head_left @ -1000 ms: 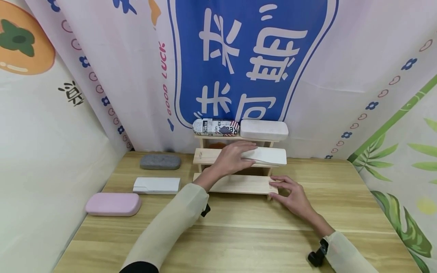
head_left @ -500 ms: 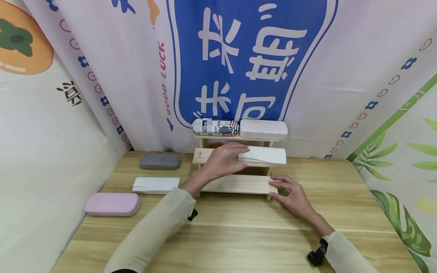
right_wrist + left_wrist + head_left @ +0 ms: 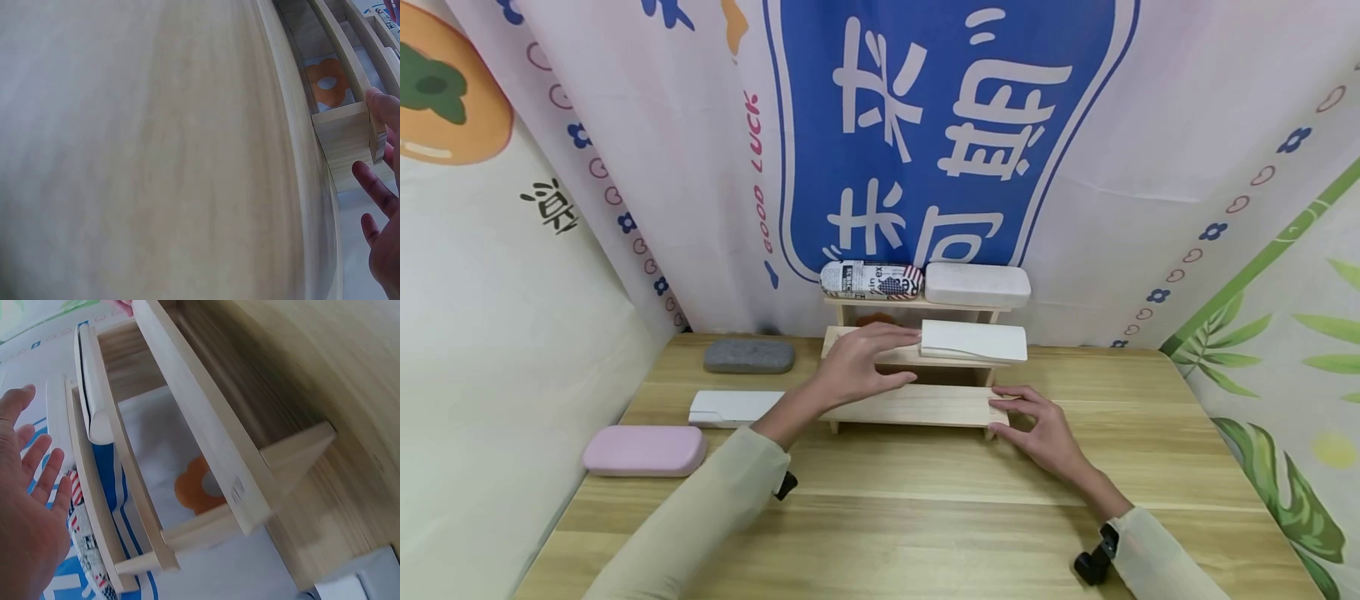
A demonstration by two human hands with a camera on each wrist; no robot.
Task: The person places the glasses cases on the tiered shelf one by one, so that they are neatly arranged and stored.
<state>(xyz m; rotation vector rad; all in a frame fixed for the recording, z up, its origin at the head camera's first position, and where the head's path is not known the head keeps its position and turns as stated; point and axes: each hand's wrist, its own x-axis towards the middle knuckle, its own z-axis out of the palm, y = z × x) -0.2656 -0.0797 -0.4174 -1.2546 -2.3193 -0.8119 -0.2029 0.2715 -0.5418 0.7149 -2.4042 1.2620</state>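
Three tiers make up the rack [image 3: 925, 408], which stands at the rear of the worktop [image 3: 910, 517], in front of the curtain [image 3: 1120, 217]. The white case [image 3: 973, 341] lies on the right part of the middle tier [image 3: 901, 356]. The left hand [image 3: 857, 367] is just beside the left end of this case: fingers straight, thumb wide of them, holding nothing. In the left wrist view, its fingers are apart from the case. The right hand [image 3: 1045, 433] grips the right end of the bottom tier [image 3: 940, 398], thumb at the front corner; the right wrist view shows two fingers off the wood. On the top tier [image 3: 917, 304], the printed case [image 3: 871, 280] is at left and the pale case [image 3: 977, 285] at right, set end to end. Left of the rack, on the worktop, lie the grey case [image 3: 748, 356] at the rear, the second white case [image 3: 730, 407] in the middle and the pink case [image 3: 643, 451] nearest the front. The left forearm covers the right end of the second white case.
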